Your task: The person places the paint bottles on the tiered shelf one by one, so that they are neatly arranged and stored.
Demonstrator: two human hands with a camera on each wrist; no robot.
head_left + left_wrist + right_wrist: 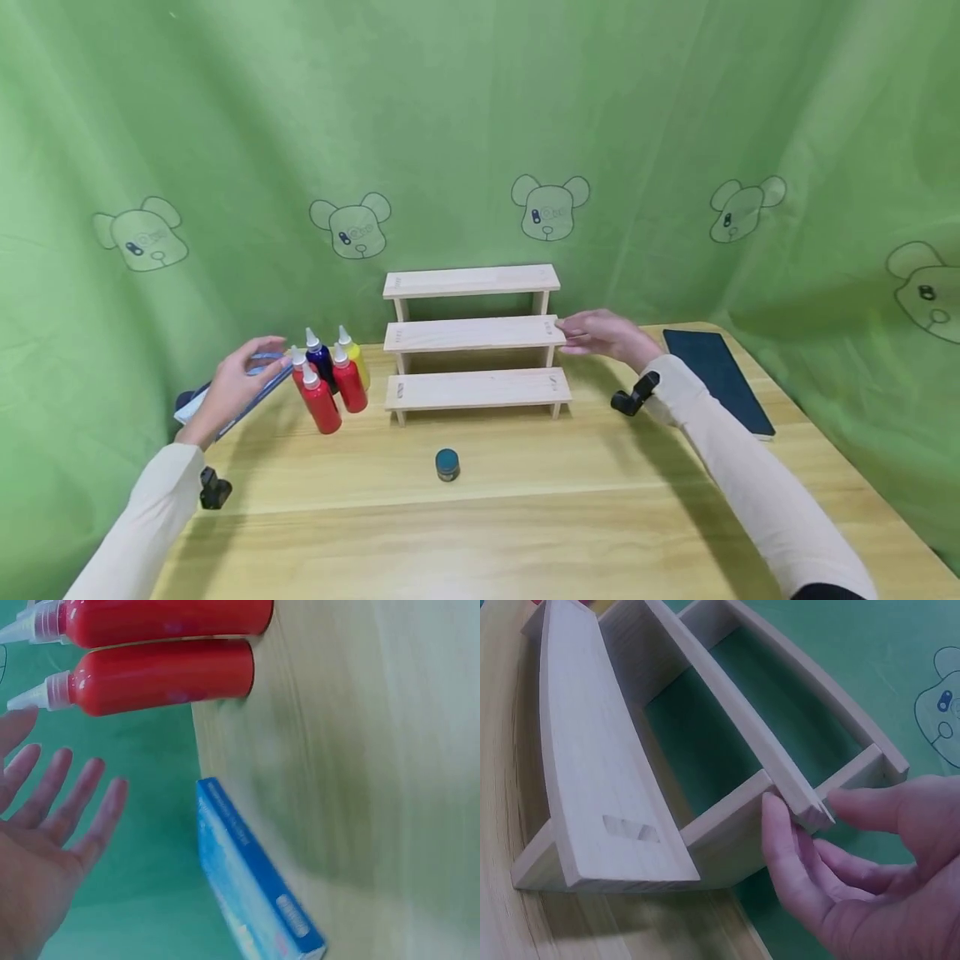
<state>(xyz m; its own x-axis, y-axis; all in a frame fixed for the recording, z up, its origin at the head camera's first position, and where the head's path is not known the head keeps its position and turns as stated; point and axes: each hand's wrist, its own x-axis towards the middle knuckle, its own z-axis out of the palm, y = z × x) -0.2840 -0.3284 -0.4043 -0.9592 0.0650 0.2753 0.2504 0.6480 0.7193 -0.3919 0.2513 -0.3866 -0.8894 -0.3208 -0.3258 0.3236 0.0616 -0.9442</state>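
A three-tier wooden display stand (476,335) sits at the back middle of the table. My right hand (603,337) is at the right end of its middle board; in the right wrist view, thumb and index finger pinch that board's end. To the left stand several squeeze bottles with clear pointed nozzles: red bottles (322,407), a blue bottle (320,363) and a yellow bottle (358,365). My left hand (238,385) is beside the leftmost red bottle, fingers spread and curled round nothing. In the left wrist view, a fingertip overlaps its nozzle (34,697); contact is unclear.
A flat blue-and-white box (259,874) lies below my left hand. A small jar with a teal lid (447,464) stands in front of the stand. At the right lies a dark teal notebook (716,379). Green curtain (465,108) hangs behind the table.
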